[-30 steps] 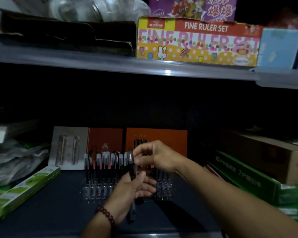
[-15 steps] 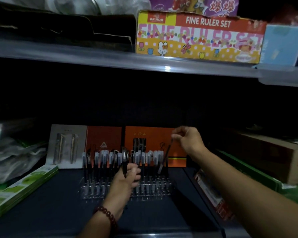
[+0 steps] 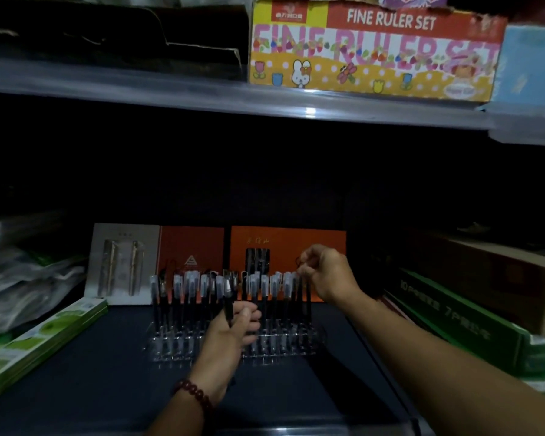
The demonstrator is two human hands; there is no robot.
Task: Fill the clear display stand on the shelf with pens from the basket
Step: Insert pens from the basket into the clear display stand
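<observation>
The clear stand sits in the middle of the dark shelf, near its front edge. It looks nearly full: a row of dark pens with pale caps stands upright across it from the left end to the right. I cannot tell in this dim light whether any slots are free.

At the right end, the right hand has its fingers bunched on the top of the last pen and seems to be pinching it as it goes into a slot. In front of the stand, the left hand is curled round a spare pen and holds it upright, so at least one more is waiting to go in. The basket is out of view, so I cannot tell how many are left.

Orange cards and a grey card lean behind the stand. Green boxes lie to the right, and a ruler set box sits on the shelf above.
</observation>
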